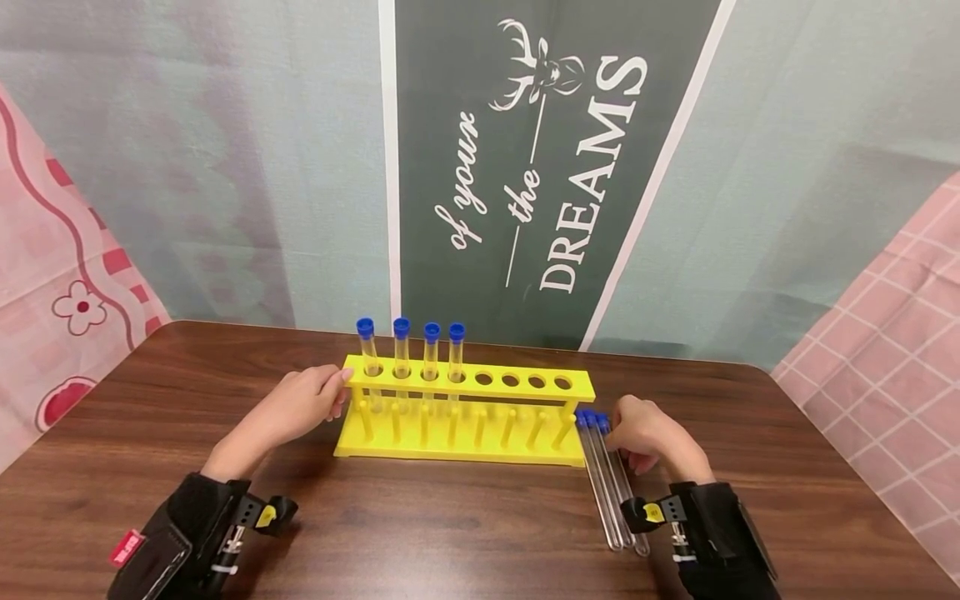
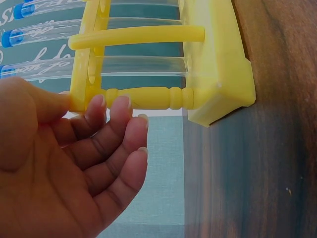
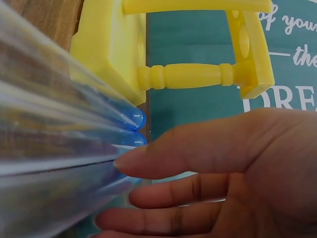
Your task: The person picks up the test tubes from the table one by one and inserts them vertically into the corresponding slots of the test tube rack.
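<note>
Okay, so head view first: a yellow test tube rack (image 1: pixel 465 452) sits on the wood-grain table (image 1: pixel 420 533), four tubes with blue caps (image 1: pixel 402 350) upright in its left-hand holes. Left hand (image 1: pixel 303 404) is at the rack's left end, right hand (image 1: pixel 651 433) at the capped ends of three loose test tubes (image 1: pixel 599 487) lying just beside the other end. I'd take one by the cap and lift it clear of its neighbours. The curtain (image 1: pixel 420 275) reads "of your the DREAMS", turned sideways; the red tag (image 1: pixel 126 548) on the left wrist strap is too small to read.

Left wrist view: thumb and forefinger pinch the top plate, other fingers loosely bent. Nice light hold, just enough to steady it imo.

Right wrist view: thumb's against one cap, fingers spread below; can't tell if it's really pinched. "of your", "the" and a cut-off "DREA" show behind.
</note>
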### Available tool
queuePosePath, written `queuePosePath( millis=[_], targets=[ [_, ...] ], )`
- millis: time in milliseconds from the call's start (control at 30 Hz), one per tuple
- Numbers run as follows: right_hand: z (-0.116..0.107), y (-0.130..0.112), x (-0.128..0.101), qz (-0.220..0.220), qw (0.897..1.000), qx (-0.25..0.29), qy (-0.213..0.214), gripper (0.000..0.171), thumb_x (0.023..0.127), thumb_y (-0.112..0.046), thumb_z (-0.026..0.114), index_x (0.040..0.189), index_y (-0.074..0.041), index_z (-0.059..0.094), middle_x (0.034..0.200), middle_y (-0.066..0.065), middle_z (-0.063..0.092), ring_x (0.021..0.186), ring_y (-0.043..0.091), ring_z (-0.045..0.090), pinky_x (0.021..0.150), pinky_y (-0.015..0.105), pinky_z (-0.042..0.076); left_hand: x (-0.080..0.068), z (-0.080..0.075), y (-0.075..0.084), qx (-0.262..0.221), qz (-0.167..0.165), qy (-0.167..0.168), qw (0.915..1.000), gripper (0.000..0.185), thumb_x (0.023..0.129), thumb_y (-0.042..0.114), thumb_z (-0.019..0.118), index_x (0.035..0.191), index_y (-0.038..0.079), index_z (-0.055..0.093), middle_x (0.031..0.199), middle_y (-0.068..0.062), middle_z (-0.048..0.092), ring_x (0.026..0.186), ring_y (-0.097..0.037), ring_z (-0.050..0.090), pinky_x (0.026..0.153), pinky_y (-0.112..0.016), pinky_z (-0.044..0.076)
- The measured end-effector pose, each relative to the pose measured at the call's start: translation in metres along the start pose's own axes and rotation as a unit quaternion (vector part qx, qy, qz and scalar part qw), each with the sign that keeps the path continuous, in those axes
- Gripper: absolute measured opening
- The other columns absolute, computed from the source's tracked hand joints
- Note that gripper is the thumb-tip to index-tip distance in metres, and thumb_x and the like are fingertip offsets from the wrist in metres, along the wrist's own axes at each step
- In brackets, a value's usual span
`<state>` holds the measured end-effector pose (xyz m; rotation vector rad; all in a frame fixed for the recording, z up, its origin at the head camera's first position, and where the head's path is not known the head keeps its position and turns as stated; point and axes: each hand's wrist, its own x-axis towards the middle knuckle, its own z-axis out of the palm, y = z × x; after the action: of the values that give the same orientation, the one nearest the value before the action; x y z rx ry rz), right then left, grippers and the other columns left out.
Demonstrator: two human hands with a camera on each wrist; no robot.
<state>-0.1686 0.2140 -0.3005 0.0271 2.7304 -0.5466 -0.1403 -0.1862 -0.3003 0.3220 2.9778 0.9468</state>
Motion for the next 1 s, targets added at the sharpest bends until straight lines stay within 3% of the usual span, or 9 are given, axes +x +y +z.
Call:
queuePosePath(
  millis=[1000],
  targets=[
    [0.004, 0.0019, 0.0039, 0.017, 1.0, 0.01, -0.014, 0.015, 0.078, -0.003, 0.064, 0.072, 0.004, 0.052, 0.056, 0.013, 0.053, 0.043, 0.02, 0.056, 0.045, 0.031, 0.049, -0.0033, -0.0001, 0.0024, -0.003, 0.004, 0.005, 1.0, 0.032, 0.099, 0.022, 0.039, 0.076, 0.004, 0.051, 0.061, -0.002, 0.046, 0.055, -0.016, 0.041, 0.053, -0.03, 0.034]
  ],
)
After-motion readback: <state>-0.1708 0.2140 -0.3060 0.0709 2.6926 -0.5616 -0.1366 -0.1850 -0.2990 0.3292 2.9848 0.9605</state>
